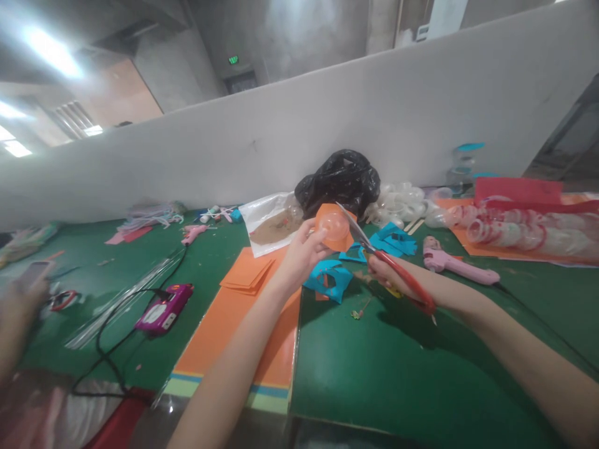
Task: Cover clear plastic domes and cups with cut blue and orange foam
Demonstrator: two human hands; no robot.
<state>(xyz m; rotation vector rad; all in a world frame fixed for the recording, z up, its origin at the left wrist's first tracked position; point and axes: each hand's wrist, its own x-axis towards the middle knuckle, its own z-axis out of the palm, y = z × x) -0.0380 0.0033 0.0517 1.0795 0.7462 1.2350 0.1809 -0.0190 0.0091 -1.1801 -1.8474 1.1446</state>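
My left hand pinches a small piece of orange paper with a clear round plastic cup against it, raised above the table. Red-handled scissors are gripped in my right hand. Their blades point up and to the left, at the right side of the orange paper; whether they touch it I cannot tell. Below my hands lie blue paper scraps, one with a round hole cut in it and another farther right. Small orange squares rest on larger orange sheets beneath my left arm.
Behind are a black plastic bag and clear plastic cups. A pink glue gun with a cord lies right. Left are a purple power strip, clear sticks and another person's blurred hand holding a phone.
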